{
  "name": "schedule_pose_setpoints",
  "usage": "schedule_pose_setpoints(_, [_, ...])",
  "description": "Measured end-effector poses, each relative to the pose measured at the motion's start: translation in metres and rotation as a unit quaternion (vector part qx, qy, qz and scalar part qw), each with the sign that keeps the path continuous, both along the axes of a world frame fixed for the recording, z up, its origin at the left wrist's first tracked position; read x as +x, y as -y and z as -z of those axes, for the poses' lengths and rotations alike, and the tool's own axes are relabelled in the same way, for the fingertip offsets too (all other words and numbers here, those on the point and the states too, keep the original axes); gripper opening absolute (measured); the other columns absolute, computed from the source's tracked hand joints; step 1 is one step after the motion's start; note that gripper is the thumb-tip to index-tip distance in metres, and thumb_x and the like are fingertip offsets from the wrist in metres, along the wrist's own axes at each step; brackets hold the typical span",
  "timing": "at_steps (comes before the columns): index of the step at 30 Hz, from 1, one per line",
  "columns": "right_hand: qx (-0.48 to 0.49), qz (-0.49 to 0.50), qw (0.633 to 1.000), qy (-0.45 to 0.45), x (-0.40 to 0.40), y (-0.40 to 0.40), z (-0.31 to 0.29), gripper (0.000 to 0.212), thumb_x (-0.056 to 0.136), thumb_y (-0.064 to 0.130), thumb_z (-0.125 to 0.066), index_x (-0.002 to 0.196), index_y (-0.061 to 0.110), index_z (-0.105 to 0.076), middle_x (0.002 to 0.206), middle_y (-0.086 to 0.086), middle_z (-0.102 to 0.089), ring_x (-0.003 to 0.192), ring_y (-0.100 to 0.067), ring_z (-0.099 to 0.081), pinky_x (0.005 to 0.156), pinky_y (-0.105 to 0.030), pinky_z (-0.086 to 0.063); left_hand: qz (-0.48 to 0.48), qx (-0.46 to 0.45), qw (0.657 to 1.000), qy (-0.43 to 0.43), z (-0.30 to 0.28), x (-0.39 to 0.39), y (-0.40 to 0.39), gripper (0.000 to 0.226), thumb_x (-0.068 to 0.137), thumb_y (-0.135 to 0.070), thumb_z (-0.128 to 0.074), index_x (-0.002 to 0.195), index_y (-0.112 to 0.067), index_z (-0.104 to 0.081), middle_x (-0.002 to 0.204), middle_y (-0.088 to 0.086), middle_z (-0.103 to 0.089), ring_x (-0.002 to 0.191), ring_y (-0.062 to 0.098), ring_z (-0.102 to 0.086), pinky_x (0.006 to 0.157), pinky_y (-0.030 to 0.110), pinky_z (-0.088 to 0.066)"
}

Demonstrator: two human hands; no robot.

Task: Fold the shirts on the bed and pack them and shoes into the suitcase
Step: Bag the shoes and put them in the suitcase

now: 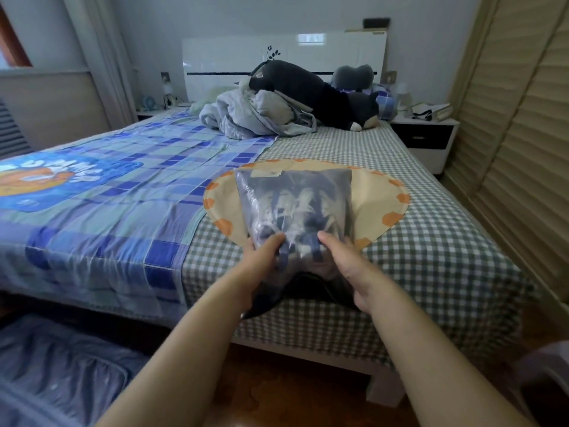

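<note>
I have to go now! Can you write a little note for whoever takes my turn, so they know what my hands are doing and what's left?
Left hand and right hand: both grip the near end of the clear bag of shoes, held above the bed edge.
Under it: a beige cloth with orange spots lies flat on the checked sheet.
Suitcase: on the floor, lower left.
Done: shoes picked up.
Left: pack the shoes; fold and pack the shirts.

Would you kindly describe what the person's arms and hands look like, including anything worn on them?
Both forearms are bare: no sleeves show up to the bottom edge of the head view. The left hand and right hand wear no gloves, and no watch, bracelet or ring is visible on either.
</note>
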State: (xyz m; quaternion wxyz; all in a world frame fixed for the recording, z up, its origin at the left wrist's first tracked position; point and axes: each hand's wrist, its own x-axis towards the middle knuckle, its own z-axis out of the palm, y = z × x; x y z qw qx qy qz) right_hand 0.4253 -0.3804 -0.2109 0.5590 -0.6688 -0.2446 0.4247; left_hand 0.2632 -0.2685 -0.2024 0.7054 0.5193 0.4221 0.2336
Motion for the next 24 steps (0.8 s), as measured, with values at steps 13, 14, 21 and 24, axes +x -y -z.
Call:
schedule_pose_setpoints(13, [0.139, -0.136, 0.981, 0.025, -0.127, 0.022, -0.02, 0.088, 0.054, 0.074, -0.079, 0.134, 0.06, -0.048, 0.142, -0.005, -0.054, 0.124, -0.029, -0.06, 0.104, -0.051, -0.05, -0.232, 0.087, 0.969, 0.003, 0.002, -0.148, 0.104, 0.111, 0.046, -0.089, -0.077, 0.143, -0.047, -0.043, 0.135, 0.009, -0.062, 0.119, 0.03, -0.064, 0.107, 0.051, -0.049])
schedule_pose_setpoints(14, [0.147, -0.168, 0.975, -0.015, -0.147, 0.023, -0.026, 0.079, 0.06, 0.066, -0.08, 0.133, 0.055, -0.052, 0.136, -0.007, -0.061, 0.117, -0.03, -0.065, 0.101, -0.052, -0.052, -0.256, 0.083, 0.963, -0.021, 0.007, -0.172, 0.099, 0.108, 0.044, -0.091, -0.076, 0.139, -0.057, -0.041, 0.138, 0.007, -0.06, 0.121, 0.031, -0.062, 0.107, 0.052, -0.047])
schedule_pose_setpoints(21, [0.064, -0.315, 0.943, -0.082, -0.33, -0.012, -0.018, 0.085, 0.059, 0.056, -0.081, 0.136, 0.025, -0.06, 0.121, -0.013, -0.071, 0.112, -0.031, -0.069, 0.108, -0.051, -0.047, -0.354, 0.05, 0.928, 0.1, -0.026, -0.349, 0.135, 0.066, 0.073, -0.039, -0.085, 0.128, -0.027, -0.051, 0.116, 0.017, -0.073, 0.102, 0.035, -0.073, 0.096, 0.055, -0.056])
schedule_pose_setpoints(24, [0.024, -0.393, 0.913, -0.104, -0.432, -0.026, -0.013, 0.074, 0.071, 0.049, -0.073, 0.137, 0.02, -0.058, 0.124, -0.018, -0.069, 0.115, -0.036, -0.067, 0.109, -0.053, -0.045, -0.425, 0.019, 0.898, 0.114, -0.011, -0.441, 0.147, 0.078, 0.063, -0.04, -0.085, 0.13, -0.02, -0.049, 0.116, 0.02, -0.071, 0.101, 0.036, -0.073, 0.092, 0.052, -0.058])
